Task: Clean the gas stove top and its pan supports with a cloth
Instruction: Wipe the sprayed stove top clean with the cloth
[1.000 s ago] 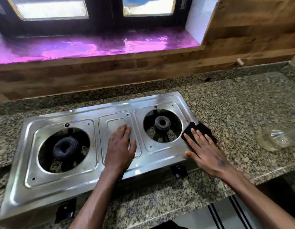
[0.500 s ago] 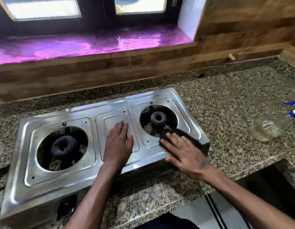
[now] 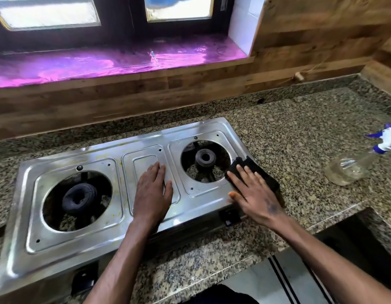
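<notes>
A steel two-burner gas stove (image 3: 65,240) sits on the granite counter with no pan supports on it. The left burner (image 3: 79,197) and right burner (image 3: 205,158) show through round openings. My left hand (image 3: 153,194) lies flat, fingers straight, on the stove's middle panel. My right hand (image 3: 253,194) presses a black cloth (image 3: 264,175) with straight fingers onto the stove's right edge, beside the right burner opening. Part of the cloth is hidden under my palm.
A clear spray bottle (image 3: 352,167) with a blue-and-white trigger lies on the counter (image 3: 300,132) to the right. A wooden backsplash and a purple-lit window sill (image 3: 102,64) run behind the stove. The counter's front edge drops to a dark gap at lower right.
My right hand slid the cloth left along the stove's front right part, then back out to the right edge. My left hand stayed flat on the middle panel.
</notes>
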A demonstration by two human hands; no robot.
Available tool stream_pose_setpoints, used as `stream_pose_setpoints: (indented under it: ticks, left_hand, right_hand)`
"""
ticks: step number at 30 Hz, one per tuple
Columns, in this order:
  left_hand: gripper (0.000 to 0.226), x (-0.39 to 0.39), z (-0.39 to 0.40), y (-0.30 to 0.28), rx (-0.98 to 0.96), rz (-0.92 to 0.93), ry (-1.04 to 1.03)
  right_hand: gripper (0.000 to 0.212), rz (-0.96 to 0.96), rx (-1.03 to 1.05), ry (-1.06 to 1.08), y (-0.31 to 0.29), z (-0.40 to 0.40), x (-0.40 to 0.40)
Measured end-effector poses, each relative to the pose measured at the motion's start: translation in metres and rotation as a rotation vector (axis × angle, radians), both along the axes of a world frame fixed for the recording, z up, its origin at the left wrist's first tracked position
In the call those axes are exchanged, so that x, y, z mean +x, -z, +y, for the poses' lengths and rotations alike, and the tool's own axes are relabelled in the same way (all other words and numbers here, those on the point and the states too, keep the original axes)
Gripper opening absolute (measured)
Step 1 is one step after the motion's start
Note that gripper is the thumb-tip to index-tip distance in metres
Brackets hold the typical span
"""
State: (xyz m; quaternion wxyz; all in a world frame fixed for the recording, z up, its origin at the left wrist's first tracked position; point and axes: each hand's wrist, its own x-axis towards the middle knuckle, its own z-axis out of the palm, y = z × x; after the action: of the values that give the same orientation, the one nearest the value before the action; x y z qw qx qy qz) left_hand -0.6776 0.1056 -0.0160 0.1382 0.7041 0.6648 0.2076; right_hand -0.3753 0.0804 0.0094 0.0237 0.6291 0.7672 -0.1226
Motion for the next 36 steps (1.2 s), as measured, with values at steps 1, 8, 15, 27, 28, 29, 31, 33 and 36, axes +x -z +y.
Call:
stream_pose_setpoints:
  ticks: [1, 8, 15, 27, 28, 29, 31, 33, 36]
  left_hand:
    - [0.056, 0.000, 0.001, 0.000, 0.007, 0.003, -0.005]
    - [0.054, 0.000, 0.003, 0.000, 0.023, 0.020, 0.006]
    - [0.054, 0.001, 0.002, 0.001, 0.029, 0.031, 0.008]
    - [0.055, -0.012, -0.011, -0.004, 0.007, 0.151, 0.070]
    - [0.056, -0.014, -0.019, -0.003, 0.018, 0.166, 0.062]
    - [0.055, -0.017, -0.027, -0.003, 0.023, 0.175, 0.053]
    - [0.054, -0.025, -0.041, -0.001, 0.023, 0.161, 0.028]
    - [0.055, -0.034, -0.050, 0.000, 0.026, 0.140, 0.005]
    - [0.053, -0.043, -0.061, 0.003, 0.023, 0.113, -0.021]
  right_hand:
    - [0.081, -0.006, -0.002, 0.006, -0.001, 0.000, -0.008]
    - [0.067, 0.060, -0.057, -0.276, -0.002, -0.023, -0.053]
    - [0.060, -0.018, 0.011, -0.120, 0.004, -0.001, -0.018]
    - [0.060, 0.094, 0.059, -0.319, 0.006, 0.005, -0.058]
    - [0.060, 0.099, 0.080, -0.358, 0.008, 0.003, -0.076]
    - [0.060, 0.108, 0.086, -0.422, 0.010, -0.001, -0.091]
    - [0.060, 0.116, 0.065, -0.559, 0.011, -0.015, -0.103]
    - [0.058, 0.116, 0.059, -0.604, 0.011, -0.022, -0.101]
    - [0.056, 0.113, 0.111, -0.533, 0.013, -0.003, -0.120]
